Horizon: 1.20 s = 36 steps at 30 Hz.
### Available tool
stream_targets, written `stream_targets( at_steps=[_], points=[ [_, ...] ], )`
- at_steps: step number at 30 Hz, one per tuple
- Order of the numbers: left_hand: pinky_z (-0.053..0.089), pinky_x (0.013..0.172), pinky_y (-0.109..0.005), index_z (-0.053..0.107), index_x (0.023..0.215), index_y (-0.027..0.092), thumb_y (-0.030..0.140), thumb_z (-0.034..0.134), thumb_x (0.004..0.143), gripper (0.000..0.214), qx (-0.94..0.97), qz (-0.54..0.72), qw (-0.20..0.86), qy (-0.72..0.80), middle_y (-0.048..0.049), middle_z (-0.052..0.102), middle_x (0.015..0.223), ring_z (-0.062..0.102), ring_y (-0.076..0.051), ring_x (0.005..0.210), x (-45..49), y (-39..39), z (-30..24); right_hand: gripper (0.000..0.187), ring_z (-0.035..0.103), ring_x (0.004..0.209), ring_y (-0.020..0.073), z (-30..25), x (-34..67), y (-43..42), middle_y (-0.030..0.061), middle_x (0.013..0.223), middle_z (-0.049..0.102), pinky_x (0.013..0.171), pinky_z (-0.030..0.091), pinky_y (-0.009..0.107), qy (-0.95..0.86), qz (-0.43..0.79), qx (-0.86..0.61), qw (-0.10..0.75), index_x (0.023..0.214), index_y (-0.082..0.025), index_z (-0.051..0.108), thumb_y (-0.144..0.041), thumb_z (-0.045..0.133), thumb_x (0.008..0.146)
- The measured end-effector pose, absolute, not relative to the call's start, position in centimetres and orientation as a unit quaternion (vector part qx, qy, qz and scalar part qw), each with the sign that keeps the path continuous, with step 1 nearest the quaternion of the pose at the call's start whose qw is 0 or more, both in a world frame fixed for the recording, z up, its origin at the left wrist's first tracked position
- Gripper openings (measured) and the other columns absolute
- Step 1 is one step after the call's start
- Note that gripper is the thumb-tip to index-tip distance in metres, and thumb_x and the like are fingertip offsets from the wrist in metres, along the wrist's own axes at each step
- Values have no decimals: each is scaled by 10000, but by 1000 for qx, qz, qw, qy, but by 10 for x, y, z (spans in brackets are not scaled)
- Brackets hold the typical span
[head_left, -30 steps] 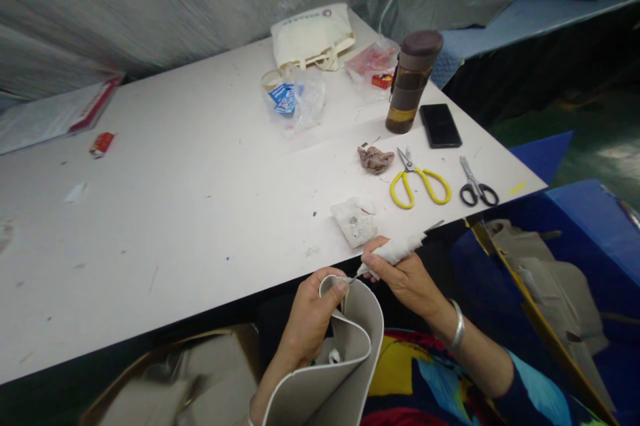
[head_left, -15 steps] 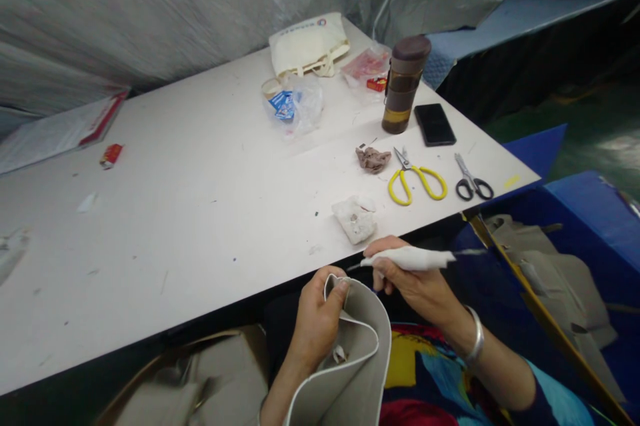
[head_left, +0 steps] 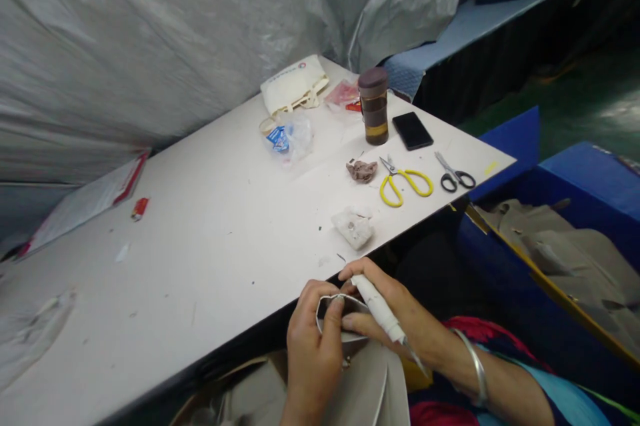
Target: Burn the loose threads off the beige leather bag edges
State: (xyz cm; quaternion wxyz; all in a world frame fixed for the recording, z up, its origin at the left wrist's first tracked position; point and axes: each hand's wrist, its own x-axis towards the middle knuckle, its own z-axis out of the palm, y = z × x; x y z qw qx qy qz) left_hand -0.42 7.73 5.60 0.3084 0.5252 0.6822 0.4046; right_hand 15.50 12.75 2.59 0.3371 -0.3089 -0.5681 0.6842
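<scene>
My left hand [head_left: 313,339] pinches the curled top edge of a grey leather piece [head_left: 370,379] held over my lap, just below the table's near edge. My right hand [head_left: 395,319] is closed round a thin tool wrapped in white tape [head_left: 379,308], its fingertips resting on the same curled edge beside my left thumb. The tool's wrapped handle slants down to the right across my fingers. A silver bangle [head_left: 475,366] sits on my right wrist.
On the white table [head_left: 200,226] lie a crumpled clear bag [head_left: 353,227], yellow scissors [head_left: 403,183], black scissors [head_left: 455,176], a brown rag [head_left: 362,170], a phone [head_left: 412,130], a brown bottle [head_left: 375,106] and a cloth tote [head_left: 293,86]. A blue bin [head_left: 575,226] with grey pieces stands at right.
My right hand swung the taped tool from level and pointing left to slanting down over the leather's edge, closing in on my left hand. The view tilted up and shifted.
</scene>
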Motion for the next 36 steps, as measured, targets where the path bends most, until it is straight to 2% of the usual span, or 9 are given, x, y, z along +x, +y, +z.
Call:
stream_targets(
  at_steps=[4, 11, 15, 19, 25, 28, 31, 33, 36],
  points=[
    [467, 780, -298, 723, 858, 259, 248, 734, 865, 18, 495, 413, 293, 706, -26, 718, 849, 637, -245, 818, -4, 72, 60, 385, 567, 754, 123, 34, 155, 125, -46, 878, 633, 683, 453, 215, -554, 694, -305, 344, 1155, -244, 562, -209, 783, 842],
    [494, 763, -303, 745, 748, 252, 265, 811, 783, 76, 475, 419, 330, 700, -23, 731, 788, 647, -246, 774, 0, 66, 63, 362, 504, 668, 102, 37, 162, 125, -69, 804, 580, 584, 396, 196, -520, 733, -273, 343, 1050, -239, 569, -228, 823, 791],
    [509, 760, -305, 756, 714, 240, 292, 807, 794, 108, 492, 407, 386, 666, -42, 745, 782, 670, -252, 771, 0, 67, 67, 304, 464, 615, 92, 35, 168, 124, -80, 723, 568, 543, 359, 188, -538, 724, -267, 338, 961, -227, 582, -260, 838, 801],
    [520, 770, -305, 770, 774, 220, 349, 766, 843, 146, 505, 375, 445, 638, -66, 762, 834, 691, -258, 803, -2, 71, 70, 224, 482, 628, 93, 34, 177, 119, -71, 741, 578, 569, 374, 191, -572, 691, -272, 349, 981, -225, 594, -271, 787, 877],
    [520, 851, -311, 768, 948, 212, 329, 773, 834, 163, 470, 402, 502, 605, -73, 773, 948, 694, -266, 931, -1, 74, 67, 185, 541, 698, 109, 36, 186, 110, -44, 829, 618, 628, 423, 202, -612, 621, -321, 370, 1053, -227, 623, -250, 744, 914],
    [520, 882, -322, 760, 972, 206, 396, 784, 840, 233, 438, 476, 529, 550, -72, 749, 948, 680, -255, 933, -3, 75, 60, 203, 562, 666, 104, 35, 187, 106, -48, 815, 640, 614, 434, 199, -621, 584, -345, 393, 1016, -230, 630, -228, 778, 877],
    [501, 984, -364, 770, 970, 188, 505, 762, 857, 336, 414, 526, 516, 535, -103, 746, 992, 671, -279, 1010, -7, 76, 51, 165, 557, 617, 105, 38, 191, 101, -48, 760, 641, 580, 446, 197, -622, 552, -363, 420, 947, -230, 630, -229, 776, 869],
    [466, 1060, -389, 784, 969, 178, 533, 753, 863, 372, 413, 520, 515, 543, -131, 755, 1053, 658, -304, 1101, -10, 77, 45, 132, 555, 598, 109, 46, 194, 99, -42, 728, 637, 563, 458, 197, -630, 518, -369, 446, 890, -227, 633, -213, 763, 867],
    [454, 1086, -400, 796, 971, 179, 543, 742, 878, 380, 416, 499, 539, 537, -145, 760, 1118, 650, -309, 1149, -12, 77, 40, 108, 571, 575, 115, 63, 202, 95, -33, 705, 646, 540, 478, 197, -635, 462, -379, 489, 856, -230, 645, -194, 746, 867]
  ],
)
